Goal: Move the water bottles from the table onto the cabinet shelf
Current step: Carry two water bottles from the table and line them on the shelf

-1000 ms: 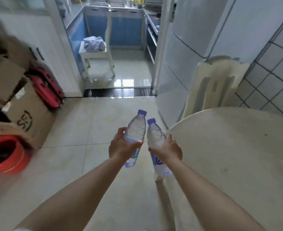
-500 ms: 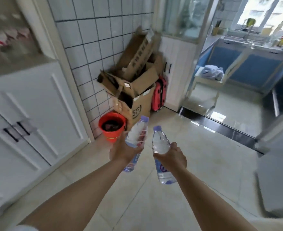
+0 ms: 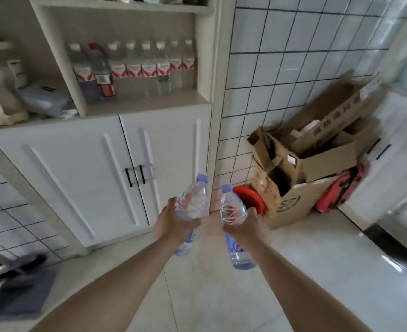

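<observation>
The person is standing in front of the cabinet with both arms stretched out, each hand carrying one water bottle: the left hand is curling round the left bottle at its middle, and the right hand is wrapping round the right bottle in the same way, the two bottles tilting a little, near each other but not touching. Both are hanging in the air over the floor, below the level of the open cabinet shelf, so I'd judge the carry is well under way but the placing is not yet done; they are needing a lift up onto the shelf. That shelf is already holding a row of red-labelled bottles along the back, with bare board showing in front of them. How many are waiting on the table I cannot tell, as it is out of sight. Below the shelf the white cabinet doors are sitting closed. To the right a white tiled wall is meeting a pale glossy tiled floor, where cardboard boxes, a red bucket and a red case are crowding the corner
</observation>
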